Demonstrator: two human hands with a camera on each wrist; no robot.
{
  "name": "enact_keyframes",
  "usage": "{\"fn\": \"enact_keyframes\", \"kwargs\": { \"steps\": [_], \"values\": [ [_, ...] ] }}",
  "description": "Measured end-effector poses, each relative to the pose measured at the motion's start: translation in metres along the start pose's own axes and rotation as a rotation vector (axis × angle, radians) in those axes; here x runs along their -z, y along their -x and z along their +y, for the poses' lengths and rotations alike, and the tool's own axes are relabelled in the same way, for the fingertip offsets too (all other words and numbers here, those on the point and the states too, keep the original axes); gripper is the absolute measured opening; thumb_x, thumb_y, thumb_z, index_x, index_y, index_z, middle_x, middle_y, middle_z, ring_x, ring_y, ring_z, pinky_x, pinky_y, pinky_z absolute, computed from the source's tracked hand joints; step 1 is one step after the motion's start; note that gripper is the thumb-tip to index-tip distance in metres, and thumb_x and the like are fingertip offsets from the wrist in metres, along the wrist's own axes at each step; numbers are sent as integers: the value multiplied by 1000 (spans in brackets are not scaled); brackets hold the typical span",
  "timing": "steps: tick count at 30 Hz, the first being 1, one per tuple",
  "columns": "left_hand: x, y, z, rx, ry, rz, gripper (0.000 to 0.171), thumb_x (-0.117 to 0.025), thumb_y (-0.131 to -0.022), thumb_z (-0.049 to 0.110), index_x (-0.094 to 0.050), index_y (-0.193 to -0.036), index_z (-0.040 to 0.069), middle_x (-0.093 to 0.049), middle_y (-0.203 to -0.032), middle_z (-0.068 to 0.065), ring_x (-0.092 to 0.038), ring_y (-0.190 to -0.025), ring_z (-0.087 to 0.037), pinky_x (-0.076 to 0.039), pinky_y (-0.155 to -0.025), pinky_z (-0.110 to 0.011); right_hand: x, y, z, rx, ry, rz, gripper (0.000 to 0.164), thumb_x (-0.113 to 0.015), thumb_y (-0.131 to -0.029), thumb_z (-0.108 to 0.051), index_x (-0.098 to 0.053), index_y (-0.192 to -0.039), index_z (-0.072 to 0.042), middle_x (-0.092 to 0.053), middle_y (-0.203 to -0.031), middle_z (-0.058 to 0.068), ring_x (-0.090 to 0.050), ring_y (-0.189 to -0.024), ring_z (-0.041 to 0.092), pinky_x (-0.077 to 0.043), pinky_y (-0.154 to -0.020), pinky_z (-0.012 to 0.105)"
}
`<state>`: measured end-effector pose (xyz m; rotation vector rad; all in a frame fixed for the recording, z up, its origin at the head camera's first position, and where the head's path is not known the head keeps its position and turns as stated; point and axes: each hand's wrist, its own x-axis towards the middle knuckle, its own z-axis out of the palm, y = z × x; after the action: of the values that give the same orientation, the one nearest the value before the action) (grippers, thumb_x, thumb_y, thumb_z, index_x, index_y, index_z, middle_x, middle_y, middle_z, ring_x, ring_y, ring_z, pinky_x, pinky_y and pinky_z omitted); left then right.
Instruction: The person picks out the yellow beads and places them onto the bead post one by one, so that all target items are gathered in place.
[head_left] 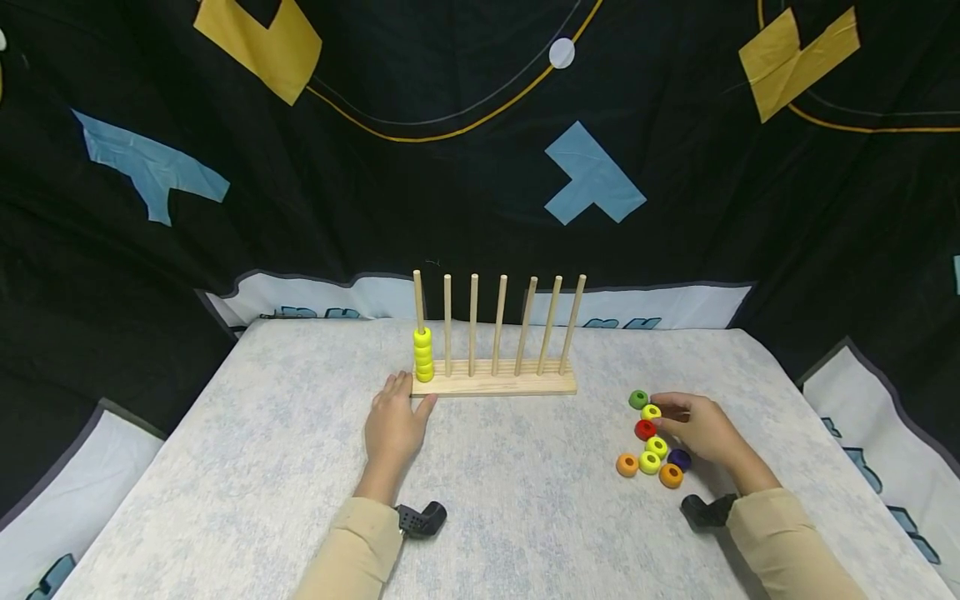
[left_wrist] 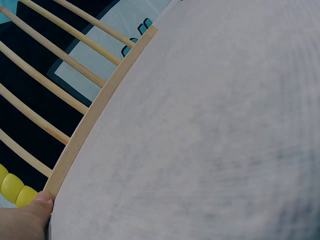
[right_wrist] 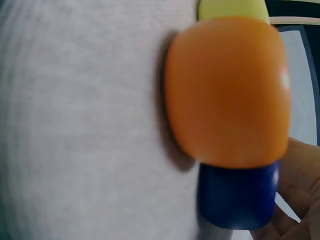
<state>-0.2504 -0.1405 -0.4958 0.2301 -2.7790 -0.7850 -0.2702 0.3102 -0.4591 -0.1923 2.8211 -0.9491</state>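
Note:
In the head view my left hand [head_left: 393, 423] holds the left corner of a wooden peg stand [head_left: 502, 383], its thumb along the front edge. The left wrist view shows that thumb [left_wrist: 32, 217] against the base. Several yellow beads [head_left: 423, 357] are stacked on the leftmost peg. My right hand [head_left: 701, 425] is at a loose group of beads, thumb and forefinger either side of a yellow bead [head_left: 651, 413]. Close by lie a green bead [head_left: 638, 400], a red bead [head_left: 645, 430] and a dark blue bead [head_left: 678, 459]. Right fingers [right_wrist: 300, 172] show partly behind the beads in the right wrist view.
Two more yellow beads [head_left: 649, 462] and two orange beads [head_left: 671, 476] lie nearer on the pale table [head_left: 517, 500]. The stand's other pegs [head_left: 501, 325] rise bare. A black cloth [head_left: 450, 208] hangs behind the table.

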Motion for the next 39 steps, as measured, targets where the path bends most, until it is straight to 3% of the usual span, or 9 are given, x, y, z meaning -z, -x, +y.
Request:
{"fn": "enact_keyframes", "kwargs": {
  "steps": [9, 18, 28, 39],
  "values": [
    [0, 0, 0, 7, -1, -6, 70, -60, -97, 45, -42, -148, 0, -42, -155, -19, -34, -147, -38, -32, -118, -57, -2, 2, 0, 14, 6, 20, 42, -68, -95, -23, -62, -132, -4, -65, -130, 20, -63, -116, 38, -54, -97, 53],
    [2, 0, 1, 7, -2, -13, 70, -60, -97, 45, -43, -148, 0, -42, -154, -19, -35, -147, -37, -33, -117, -56, 0, 5, -10, 76, 23, 127, 45, -65, -97, -25, -58, -135, -2, -61, -133, 23, -62, -118, 39, -52, -98, 55],
    [1, 0, 0, 3, 0, -7, 70, -60, -97, 45, -43, -148, 0, -42, -154, -19, -35, -147, -37, -32, -118, -56, -4, 6, -50, 176, -21, 157, 42, -68, -96, -22, -60, -134, -4, -63, -132, 18, -65, -114, 35, -56, -94, 50],
    [1, 0, 0, 6, 6, -8, 70, -60, -97, 45, -43, -148, 0, -42, -155, -19, -34, -147, -37, -31, -119, -56, -19, 1, -106, 303, -115, 118, 39, -72, -92, -20, -66, -128, -7, -69, -126, 11, -68, -108, 26, -59, -91, 42]
  ]
}}
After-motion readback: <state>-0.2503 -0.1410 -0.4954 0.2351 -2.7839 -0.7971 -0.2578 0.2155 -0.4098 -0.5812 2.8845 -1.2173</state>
